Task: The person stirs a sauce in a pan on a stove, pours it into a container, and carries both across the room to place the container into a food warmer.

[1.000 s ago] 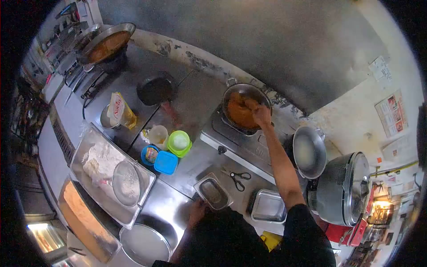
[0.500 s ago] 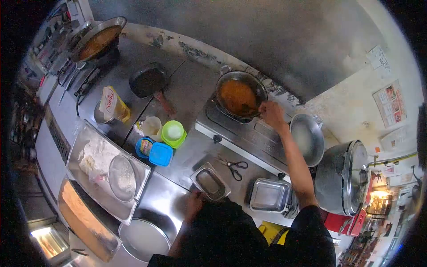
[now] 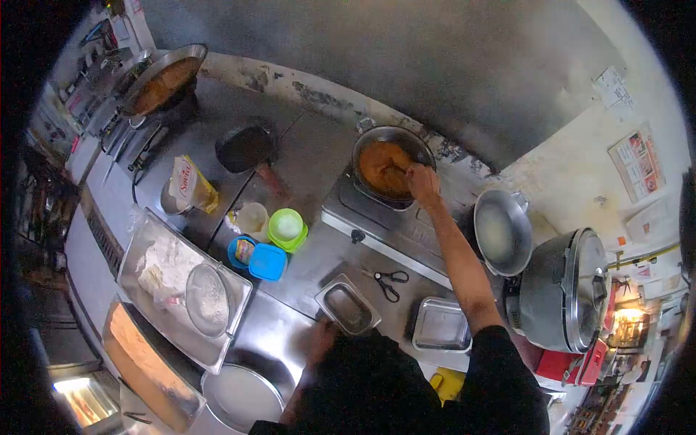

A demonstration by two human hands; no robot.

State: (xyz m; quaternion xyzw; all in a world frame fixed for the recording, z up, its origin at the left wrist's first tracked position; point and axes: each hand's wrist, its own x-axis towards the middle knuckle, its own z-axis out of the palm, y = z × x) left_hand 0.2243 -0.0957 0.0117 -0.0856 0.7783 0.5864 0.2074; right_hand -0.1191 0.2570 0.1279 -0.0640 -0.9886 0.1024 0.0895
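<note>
My right hand (image 3: 423, 183) is closed at the near right rim of a two-handled wok (image 3: 360, 151). It grips a stirring utensil, mostly hidden by the fingers and by the orange-brown sauce (image 3: 380, 163); its exact kind cannot be made out. The wok rests on a portable gas stove (image 3: 370, 216). Low in the view, my left hand (image 3: 322, 339) is dim and partly covered by my black clothing, beside the corner of a small metal pan (image 3: 349, 305). Its fingers do not show clearly. Black-handled scissors (image 3: 390, 284) lie between that pan and the stove.
Right of the stove are a metal pan with pale liquid (image 3: 496, 230) and a large lidded pot (image 3: 558, 290). A rectangular metal tray (image 3: 441, 324) sits nearer. Leftward stand plastic tubs (image 3: 268, 262), an oil pouch (image 3: 193, 185), a frying pan (image 3: 246, 149) and a flour tray (image 3: 167, 254).
My right hand has moved left and slightly nearer the wok's middle, and the sauce surface shows a new swirl. The whole view has shifted a little. My left hand stays by the small pan.
</note>
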